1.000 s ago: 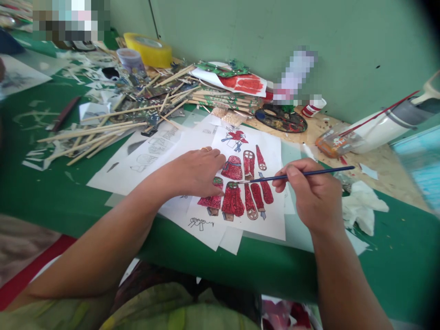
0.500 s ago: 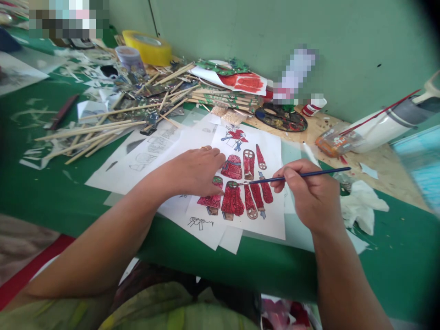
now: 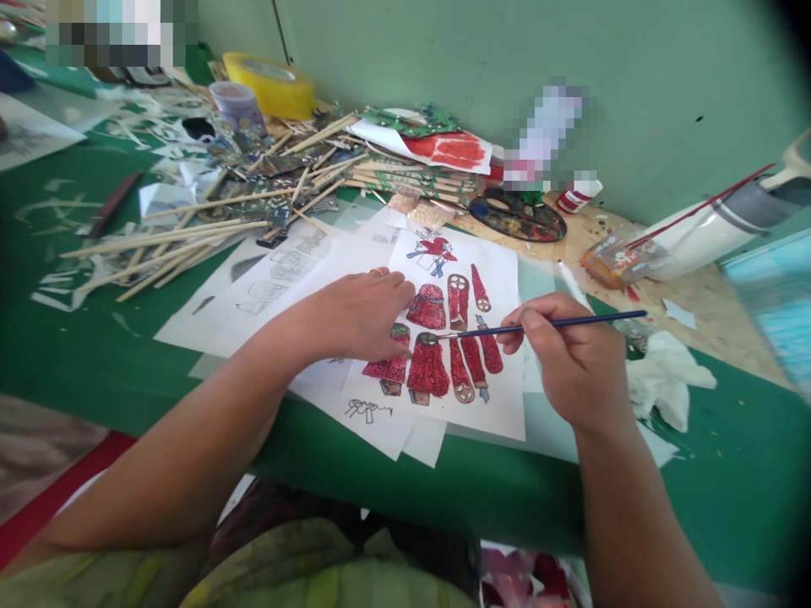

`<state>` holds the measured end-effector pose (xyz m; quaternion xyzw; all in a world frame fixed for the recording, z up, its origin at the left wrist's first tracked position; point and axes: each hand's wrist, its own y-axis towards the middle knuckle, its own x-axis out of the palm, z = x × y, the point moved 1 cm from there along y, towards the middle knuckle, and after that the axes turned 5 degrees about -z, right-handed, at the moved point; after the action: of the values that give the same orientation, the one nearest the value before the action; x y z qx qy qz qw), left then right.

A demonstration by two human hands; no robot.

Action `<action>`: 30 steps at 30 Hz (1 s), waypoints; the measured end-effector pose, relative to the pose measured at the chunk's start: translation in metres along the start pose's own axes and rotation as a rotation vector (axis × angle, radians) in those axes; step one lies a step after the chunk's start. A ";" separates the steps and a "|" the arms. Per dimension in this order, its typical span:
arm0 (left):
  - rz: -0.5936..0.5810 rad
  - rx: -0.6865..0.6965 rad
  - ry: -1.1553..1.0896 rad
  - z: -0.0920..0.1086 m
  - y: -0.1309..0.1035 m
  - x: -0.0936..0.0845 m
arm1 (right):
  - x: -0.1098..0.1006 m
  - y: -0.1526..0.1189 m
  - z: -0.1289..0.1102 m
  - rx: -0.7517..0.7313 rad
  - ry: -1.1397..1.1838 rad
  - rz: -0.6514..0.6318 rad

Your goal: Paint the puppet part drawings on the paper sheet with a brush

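Observation:
A white sheet point(image 3: 498, 414) with red garment-like shapes drawn and painted on it lies on other papers. My left hand point(image 3: 358, 317) rests on its left part, palm down, fingers stretched out and holding nothing; it hides part of the shapes. Pinched in my right hand point(image 3: 574, 350) is a thin blue paintbrush point(image 3: 596, 319). The brush points left, its tip at the green top of a red painted shape point(image 3: 429, 367). Whether the bristles press on the paper is too small to tell.
Wooden sticks point(image 3: 171, 245) and scraps are piled at the left. A yellow tape roll point(image 3: 269, 84), a paint palette point(image 3: 516, 216) and a small red-and-white bottle point(image 3: 579, 196) stand along the wall. Right are a jar with orange liquid point(image 3: 612, 257) and a crumpled white tissue point(image 3: 672, 380).
The brush tip stays at the green top of the same shape, with barely any movement. Both hands keep their places; the view has shifted very slightly.

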<state>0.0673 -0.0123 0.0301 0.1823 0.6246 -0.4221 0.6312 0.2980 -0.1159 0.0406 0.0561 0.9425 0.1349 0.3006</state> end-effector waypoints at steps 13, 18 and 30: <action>0.006 0.001 0.013 0.000 0.000 0.000 | -0.003 0.000 -0.002 -0.009 0.001 0.004; 0.007 -0.003 0.011 -0.001 0.000 0.001 | -0.002 0.000 -0.002 -0.029 -0.017 -0.037; -0.006 -0.006 0.015 0.000 0.000 0.001 | -0.004 -0.001 -0.001 -0.027 0.024 -0.024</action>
<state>0.0672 -0.0125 0.0287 0.1815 0.6312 -0.4206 0.6259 0.3007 -0.1177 0.0431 0.0391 0.9448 0.1444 0.2916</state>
